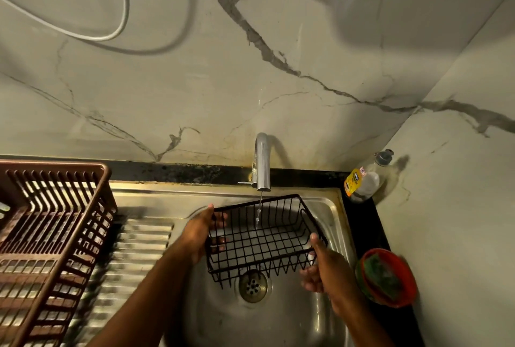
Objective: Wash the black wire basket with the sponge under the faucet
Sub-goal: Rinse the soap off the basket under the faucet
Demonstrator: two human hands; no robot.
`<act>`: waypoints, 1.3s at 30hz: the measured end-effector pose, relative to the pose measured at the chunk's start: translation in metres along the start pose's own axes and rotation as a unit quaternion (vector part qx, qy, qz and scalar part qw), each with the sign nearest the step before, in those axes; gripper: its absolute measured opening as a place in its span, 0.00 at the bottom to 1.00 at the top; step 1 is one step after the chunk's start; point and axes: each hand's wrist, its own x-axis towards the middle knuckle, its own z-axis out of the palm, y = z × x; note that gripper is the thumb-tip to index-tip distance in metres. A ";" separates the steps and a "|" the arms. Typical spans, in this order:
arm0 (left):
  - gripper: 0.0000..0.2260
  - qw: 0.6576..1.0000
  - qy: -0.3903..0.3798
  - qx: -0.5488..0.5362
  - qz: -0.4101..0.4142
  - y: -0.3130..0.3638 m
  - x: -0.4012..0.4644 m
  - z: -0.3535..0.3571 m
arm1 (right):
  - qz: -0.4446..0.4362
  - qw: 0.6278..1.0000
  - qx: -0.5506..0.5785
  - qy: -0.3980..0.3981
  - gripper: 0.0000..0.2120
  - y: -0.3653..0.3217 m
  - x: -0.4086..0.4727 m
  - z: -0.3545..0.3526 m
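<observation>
The black wire basket [264, 238] is held over the bowl of the sink [328, 210], just under the faucet [262, 162], and a thin stream of water [259, 212] falls through its open top near the far side. The left hand [199, 232] grips the left end wall, with the fingers [220, 240] curled through to the inside of the wires. The right hand [324, 268] holds the near right corner, thumb on the rim and the other fingers under the bottom edge, so both hands are grasping the basket and none is free. The sponge [386, 277] lies in a red dish [390, 254] on the black table [365, 221] at the right of the sink, well apart from the basket. I judge the step in hand is wetting the basket before scrubbing. To do it well, the basket should be tilted and turned slowly so the weak stream reaches every wall (now it wets only one narrow strip of the bottom grid). After this the left hand alone must carry the basket while the right one goes for the sponge, so a firm hold on the left wall is needed; wet wire can slip. A soap bottle [362, 179] stands in the far right corner, and a brown dish rack [50, 235] sits at the left on the drainboard [139, 246].
</observation>
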 end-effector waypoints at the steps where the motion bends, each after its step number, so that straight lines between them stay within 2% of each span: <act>1: 0.26 0.999 -0.006 -0.012 -0.031 -0.002 0.003 -0.005 | -0.018 1.000 -0.018 0.000 0.25 -0.006 -0.005 0.000; 3: 0.27 0.997 -0.016 -0.026 -0.074 -0.005 0.003 -0.015 | -0.049 0.998 -0.040 0.004 0.28 -0.018 -0.015 -0.003; 7: 0.27 0.994 -0.027 -0.016 -0.109 -0.022 0.003 -0.033 | -0.121 0.989 -0.082 -0.001 0.27 -0.028 -0.027 -0.004; 11: 0.28 0.992 -0.014 -0.050 -0.117 -0.036 -0.002 -0.038 | -0.130 0.987 -0.092 -0.004 0.26 -0.023 -0.017 0.001; 17: 0.32 0.992 -0.057 -0.066 -0.090 -0.032 -0.036 -0.051 | -0.061 0.994 -0.079 0.036 0.30 -0.008 0.019 0.011; 21: 0.32 0.988 -0.104 -0.088 -0.076 -0.030 -0.069 -0.048 | -0.014 0.993 -0.110 0.028 0.35 -0.008 0.032 0.028; 24: 0.28 0.988 -0.111 -0.106 -0.031 -0.038 -0.087 -0.040 | 0.078 0.996 0.000 -0.037 0.33 -0.004 0.037 0.040; 26: 0.28 0.991 -0.108 -0.079 0.002 -0.042 -0.099 -0.031 | 0.115 0.987 0.065 -0.095 0.30 -0.003 0.043 0.046; 28: 0.21 0.994 -0.098 -0.037 0.036 -0.049 -0.110 -0.017 | 0.157 0.973 0.109 -0.128 0.33 -0.003 0.053 0.048; 30: 0.16 0.992 -0.104 -0.031 0.068 -0.053 -0.121 -0.003 | 0.188 0.963 0.124 -0.145 0.28 -0.005 0.059 0.047; 33: 0.19 0.986 -0.153 -0.009 0.071 -0.049 -0.129 0.001 | 0.180 0.965 0.109 -0.154 0.17 -0.004 0.071 0.040; 34: 0.21 0.987 -0.147 0.020 0.067 -0.045 -0.130 -0.001 | 0.180 0.964 0.106 -0.162 0.15 -0.003 0.075 0.038; 35: 0.25 0.991 -0.105 0.044 0.071 -0.045 -0.124 -0.003 | 0.186 0.964 0.094 -0.167 0.14 -0.007 0.074 0.037; 37: 0.31 0.992 0.053 0.043 0.103 -0.046 -0.104 -0.007 | 0.201 0.960 0.081 -0.176 0.15 -0.010 0.074 0.036; 39: 0.30 0.983 0.145 0.035 0.108 -0.045 -0.072 -0.012 | 0.206 0.956 0.058 -0.202 0.18 -0.014 0.072 0.038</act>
